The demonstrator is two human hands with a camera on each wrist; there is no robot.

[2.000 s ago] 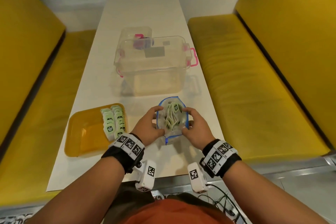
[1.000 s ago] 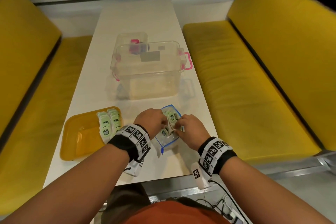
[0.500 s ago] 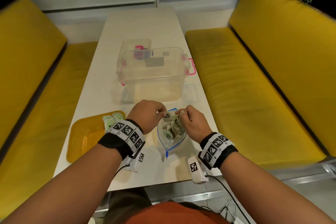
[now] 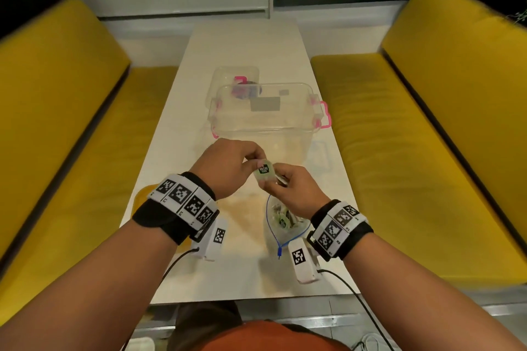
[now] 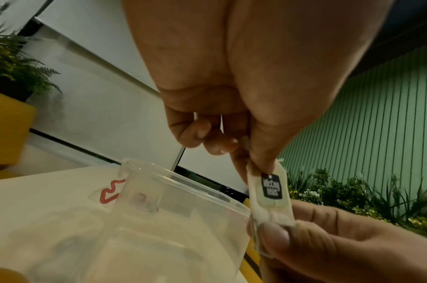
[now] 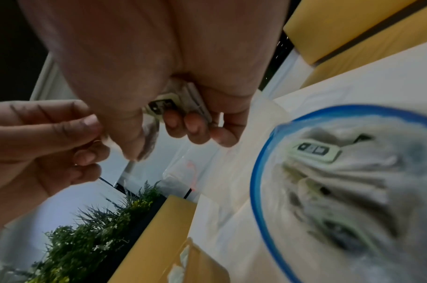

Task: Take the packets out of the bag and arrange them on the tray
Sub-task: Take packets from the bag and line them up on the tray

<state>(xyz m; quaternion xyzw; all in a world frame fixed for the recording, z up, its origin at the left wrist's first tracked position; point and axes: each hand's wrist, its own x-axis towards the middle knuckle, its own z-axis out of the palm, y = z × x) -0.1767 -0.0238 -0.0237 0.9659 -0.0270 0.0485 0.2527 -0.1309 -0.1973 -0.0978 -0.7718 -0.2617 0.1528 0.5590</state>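
A pale green packet [image 4: 263,172] with a dark label is held up above the table between both hands. My left hand [image 4: 257,164] pinches its top edge, as the left wrist view shows on the packet [image 5: 271,191]. My right hand [image 4: 271,184] pinches its lower edge with the thumb [image 5: 272,233] and curls its other fingers round more packets [image 6: 180,104]. The blue-rimmed clear bag [image 4: 285,221] lies open under the right wrist with several packets [image 6: 314,151] inside. The yellow tray [image 4: 141,196] is mostly hidden by my left wrist.
A clear plastic box [image 4: 268,122] with pink latches stands just beyond the hands, a smaller clear tub [image 4: 236,77] behind it. Yellow benches [image 4: 399,151] flank the narrow white table [image 4: 245,43]. Cables hang from the wrist cameras over the near table edge.
Both hands have risen from the bag's mouth and come together, with a packet now held up between them. The view has tilted, so my left wrist now covers the tray.
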